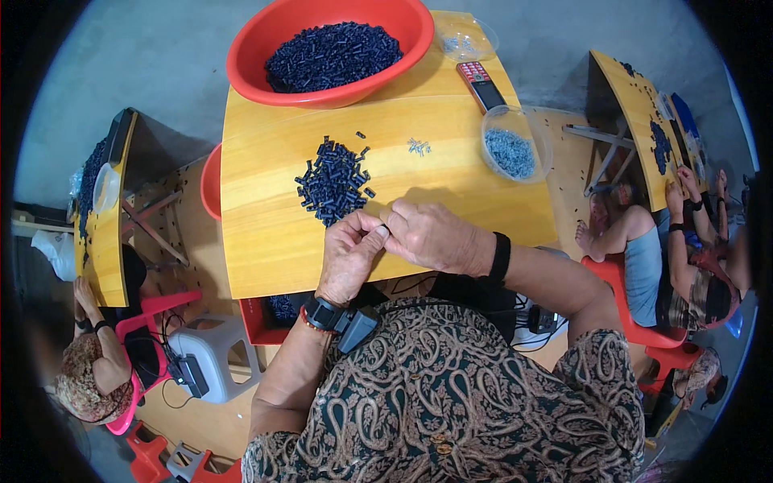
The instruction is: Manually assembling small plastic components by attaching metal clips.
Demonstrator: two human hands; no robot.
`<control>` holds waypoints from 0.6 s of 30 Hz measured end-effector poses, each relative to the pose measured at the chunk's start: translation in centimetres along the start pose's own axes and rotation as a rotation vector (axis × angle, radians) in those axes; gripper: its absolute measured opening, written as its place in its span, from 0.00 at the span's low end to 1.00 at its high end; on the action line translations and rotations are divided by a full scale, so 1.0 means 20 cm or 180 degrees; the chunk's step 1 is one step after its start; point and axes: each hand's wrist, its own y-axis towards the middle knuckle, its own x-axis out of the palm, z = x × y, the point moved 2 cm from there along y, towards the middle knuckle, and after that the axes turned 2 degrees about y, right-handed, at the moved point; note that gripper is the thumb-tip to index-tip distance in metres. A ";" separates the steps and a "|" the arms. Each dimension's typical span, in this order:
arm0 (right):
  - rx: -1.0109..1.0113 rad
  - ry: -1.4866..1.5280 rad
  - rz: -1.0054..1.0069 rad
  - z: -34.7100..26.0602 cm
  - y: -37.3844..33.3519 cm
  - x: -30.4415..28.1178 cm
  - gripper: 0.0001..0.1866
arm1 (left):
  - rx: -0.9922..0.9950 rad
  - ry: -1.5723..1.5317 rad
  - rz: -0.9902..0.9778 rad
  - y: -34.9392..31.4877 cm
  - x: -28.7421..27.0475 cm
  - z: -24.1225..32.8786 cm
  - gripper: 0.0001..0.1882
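Observation:
Over the near edge of the yellow wooden table (pixel 266 258), my left hand (pixel 348 256) and my right hand (pixel 439 237) meet fingertip to fingertip. Both are closed in a pinch. What they hold between them is too small and covered to make out. Just beyond my left hand lies a heap of short dark blue cylindrical pieces (pixel 332 179), a few loose at its edge. Farther right is a small scatter of tiny pale pin-like pieces (pixel 419 147). A clear round tub (pixel 544 154) holding many small grey-blue pieces stands at the table's right side.
A large red basin (pixel 330 98) full of dark pieces stands at the far edge. A red keypad phone (pixel 483 87) and a clear dish (pixel 483 36) lie far right. Below the table's front is a red container (pixel 251 322). Other people work at tables on both sides.

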 end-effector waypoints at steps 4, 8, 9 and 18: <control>0.0017 0.0039 -0.0057 -0.01 0.01 0.01 0.09 | 0.0021 0.0138 0.0041 0.00 0.00 -0.01 0.02; 0.0377 0.0396 0.0305 -0.02 0.00 0.06 0.08 | 0.0121 0.0090 0.0056 0.00 0.02 0.00 0.02; 0.0555 0.0512 0.0429 -0.01 0.00 0.07 0.08 | 0.0128 0.0092 0.0050 0.00 0.02 0.00 0.02; 0.1992 0.3287 0.0381 0.22 0.01 0.09 0.09 | 0.0959 0.0192 0.0245 -0.16 -0.05 0.17 0.02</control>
